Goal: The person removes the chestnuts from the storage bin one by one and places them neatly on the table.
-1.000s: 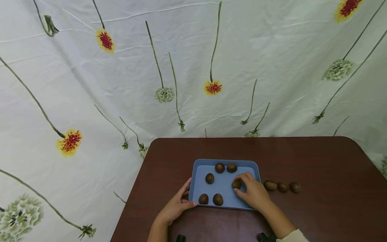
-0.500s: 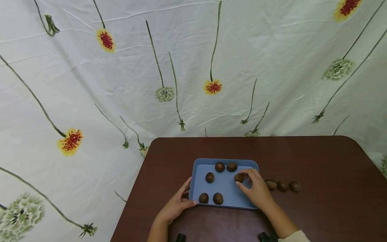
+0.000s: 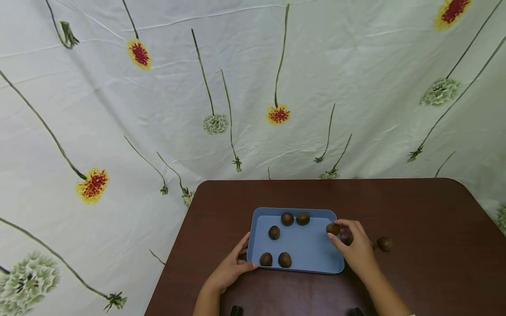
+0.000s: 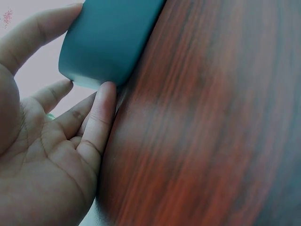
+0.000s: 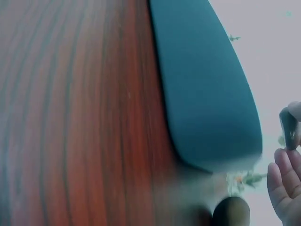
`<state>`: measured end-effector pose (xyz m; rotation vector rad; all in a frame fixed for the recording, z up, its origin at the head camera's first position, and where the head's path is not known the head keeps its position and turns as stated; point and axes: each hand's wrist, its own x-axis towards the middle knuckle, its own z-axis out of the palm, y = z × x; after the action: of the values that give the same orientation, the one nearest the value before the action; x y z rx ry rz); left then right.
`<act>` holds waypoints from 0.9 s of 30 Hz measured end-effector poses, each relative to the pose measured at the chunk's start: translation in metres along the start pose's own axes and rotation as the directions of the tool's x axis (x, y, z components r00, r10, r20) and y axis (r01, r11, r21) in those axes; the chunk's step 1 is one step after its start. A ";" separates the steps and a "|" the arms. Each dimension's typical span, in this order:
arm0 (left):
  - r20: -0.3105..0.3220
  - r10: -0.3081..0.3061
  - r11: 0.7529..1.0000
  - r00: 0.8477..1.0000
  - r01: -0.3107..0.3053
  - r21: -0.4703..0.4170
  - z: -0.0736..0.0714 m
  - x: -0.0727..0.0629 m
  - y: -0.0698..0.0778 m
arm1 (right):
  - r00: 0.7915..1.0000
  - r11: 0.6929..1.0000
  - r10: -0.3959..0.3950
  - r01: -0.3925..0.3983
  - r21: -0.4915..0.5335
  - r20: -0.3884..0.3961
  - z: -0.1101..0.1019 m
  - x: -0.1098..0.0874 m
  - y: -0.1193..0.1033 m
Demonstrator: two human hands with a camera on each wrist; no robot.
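Moved over the right side of the blue tray (image 3: 310, 245), the right hand (image 3: 357, 252) pinches a brown nut (image 3: 332, 229), likely hard, slippery (best held mid-body), the left hand (image 3: 230, 271) spread.

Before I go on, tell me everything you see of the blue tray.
The blue tray is a shallow rectangle with rounded corners and a low raised rim, smooth and plastic-looking. It lies flat on the dark brown table, long sides running left to right. Five rounded brown nuts sit in it: two by the far rim, three toward the left. The left hand touches its left end. The right hand holds another nut at its right rim; contact there is unclear.
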<state>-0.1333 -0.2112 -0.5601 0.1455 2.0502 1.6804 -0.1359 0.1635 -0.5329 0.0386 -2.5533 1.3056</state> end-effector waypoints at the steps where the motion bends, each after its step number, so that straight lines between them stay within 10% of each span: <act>1: -0.001 -0.002 1.000 1.000 0.002 0.000 0.000 0.000 0.000 | 1.000 1.000 0.010 -0.010 -0.005 -0.017 -0.003 -0.001 0.002; 27: -0.011 0.001 1.000 1.000 -0.001 -0.015 0.001 0.000 0.002 | 0.965 0.968 0.213 -0.230 -0.102 -0.152 -0.085 -0.026 0.062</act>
<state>-0.1329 -0.2098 -0.5587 0.1322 2.0457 1.7000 -0.1009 0.2655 -0.5416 -0.3602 -2.5656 1.1797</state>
